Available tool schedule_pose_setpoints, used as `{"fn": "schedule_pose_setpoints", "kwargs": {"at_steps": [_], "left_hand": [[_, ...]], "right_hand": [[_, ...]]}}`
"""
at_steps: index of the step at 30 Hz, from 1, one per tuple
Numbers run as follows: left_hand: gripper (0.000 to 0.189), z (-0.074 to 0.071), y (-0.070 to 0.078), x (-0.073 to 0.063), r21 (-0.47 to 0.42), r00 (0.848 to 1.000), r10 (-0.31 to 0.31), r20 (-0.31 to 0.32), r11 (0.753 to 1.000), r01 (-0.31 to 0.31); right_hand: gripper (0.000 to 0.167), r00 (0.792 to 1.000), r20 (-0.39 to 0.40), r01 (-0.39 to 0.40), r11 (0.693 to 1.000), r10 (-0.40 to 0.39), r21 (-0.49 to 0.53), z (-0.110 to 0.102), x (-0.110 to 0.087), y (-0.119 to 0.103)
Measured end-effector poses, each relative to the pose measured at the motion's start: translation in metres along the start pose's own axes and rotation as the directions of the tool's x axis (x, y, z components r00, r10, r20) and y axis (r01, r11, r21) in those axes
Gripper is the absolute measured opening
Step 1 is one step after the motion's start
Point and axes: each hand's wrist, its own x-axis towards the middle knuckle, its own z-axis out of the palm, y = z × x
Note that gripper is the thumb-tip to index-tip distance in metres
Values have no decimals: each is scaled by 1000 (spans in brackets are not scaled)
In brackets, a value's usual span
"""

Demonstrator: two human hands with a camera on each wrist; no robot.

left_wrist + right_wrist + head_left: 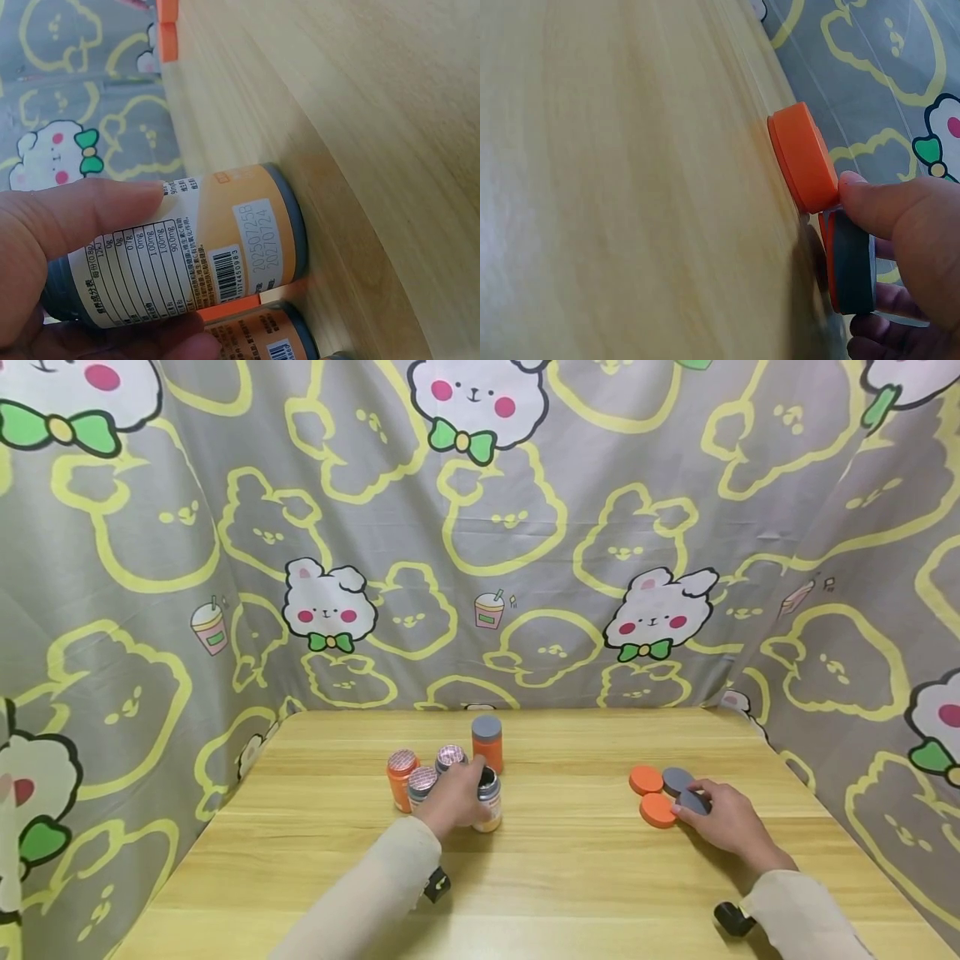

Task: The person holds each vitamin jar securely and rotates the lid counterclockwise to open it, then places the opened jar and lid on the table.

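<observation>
My left hand (pixel 454 800) grips a grey supplement bottle (pixel 489 808) with a white-and-orange label, its uncapped mouth dark. In the left wrist view, the thumb lies along the label of this bottle (pixel 187 247), above a barcode and printed date. Close about the hand stand an orange bottle (pixel 402 785) and two grey bottles (pixel 422 779) (pixel 451 755), all topped with foil seals. Behind them is an orange bottle with a grey cap (pixel 487 739). On the right, my right hand (pixel 723 822) pinches a grey lid (pixel 853 262) between thumb and fingers, beside an orange lid (pixel 657 810).
Another orange lid (pixel 646 780) and a second grey lid (pixel 677 780) lie just beyond the right hand. The wooden table (pixel 555 877) ends at a patterned curtain (pixel 525 543) along its back and sides.
</observation>
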Motion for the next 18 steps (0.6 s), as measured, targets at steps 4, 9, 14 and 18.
{"fn": "schedule_pose_setpoints", "kwargs": {"at_steps": [4, 9, 14, 18], "left_hand": [[66, -1, 1, 0, -6, 1000, -2, -2, 1000, 2], [66, -1, 3, 0, -3, 1000, -12, -3, 1000, 12], [71, 1, 4, -1, -10, 1000, -20, -21, 1000, 20], [70, -1, 6, -3, -23, 999, -18, -41, 1000, 17]], "right_hand": [[66, 1000, 4, 0, 1000, 0, 1, 1, -1, -1], [66, 1000, -2, -9, 1000, 9, 13, 2, -2, -1], [65, 1000, -8, -9, 1000, 9, 14, 5, -2, 1], [63, 1000, -18, 2, 1000, -1, 13, 6, -2, 0]]}}
